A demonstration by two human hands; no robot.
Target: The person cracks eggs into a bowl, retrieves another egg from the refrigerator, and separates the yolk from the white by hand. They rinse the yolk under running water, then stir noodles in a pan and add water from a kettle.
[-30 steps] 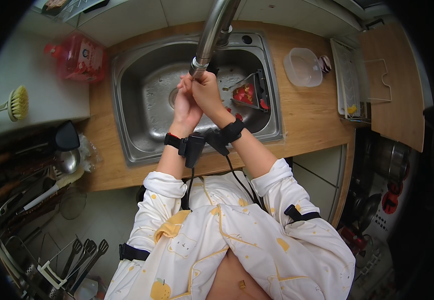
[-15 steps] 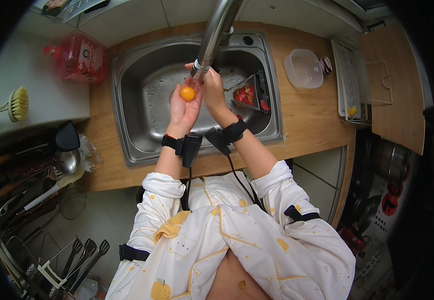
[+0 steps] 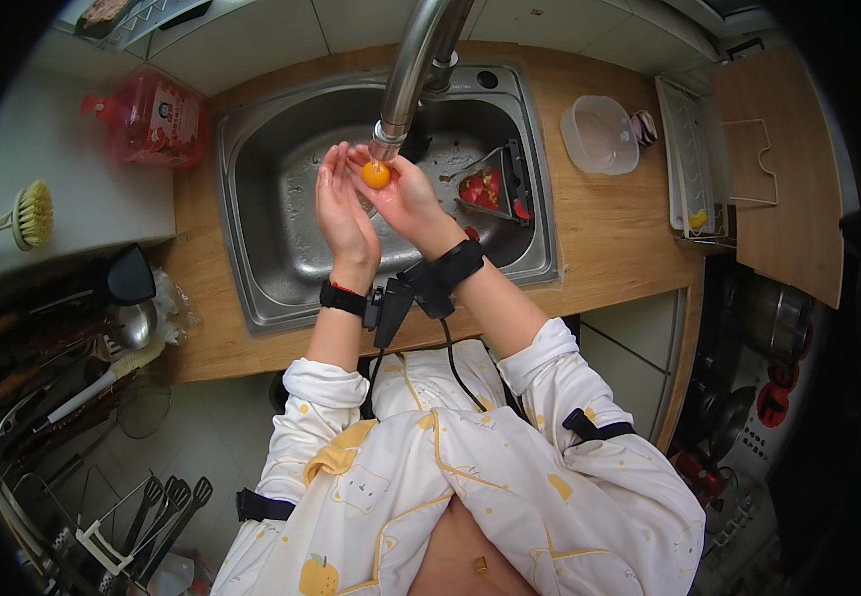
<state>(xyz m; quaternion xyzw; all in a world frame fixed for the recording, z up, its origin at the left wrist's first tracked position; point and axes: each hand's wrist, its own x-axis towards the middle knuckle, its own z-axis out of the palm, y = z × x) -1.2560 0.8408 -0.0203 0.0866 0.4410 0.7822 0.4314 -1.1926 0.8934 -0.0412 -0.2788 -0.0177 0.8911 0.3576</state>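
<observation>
A small, smooth, round orange thing (image 3: 376, 175) lies in the cupped palm of my right hand (image 3: 409, 204), right below the tap's spout (image 3: 387, 139). Water from the spout runs onto it. It looks like a small fruit, but its exact kind cannot be told. Beside it, my left hand (image 3: 347, 217) is open with its fingers stretched out and its palm turned toward the right hand. The fingertips of both hands come close together. Beneath them is the metal sink (image 3: 282, 214), its bottom wet with drops.
In the sink's right corner sits a strainer (image 3: 513, 179) with red scraps (image 3: 480, 189). A clear plastic tub (image 3: 599, 136) stands on the wooden counter (image 3: 619, 233). To the left are a pink jug (image 3: 160, 121), a scrub brush (image 3: 31, 216) and hanging utensils (image 3: 133, 273).
The round orange thing has passed from my left palm into my right. My left hand has shifted left and turned on its side, while my right hand has turned palm up under the spout.
</observation>
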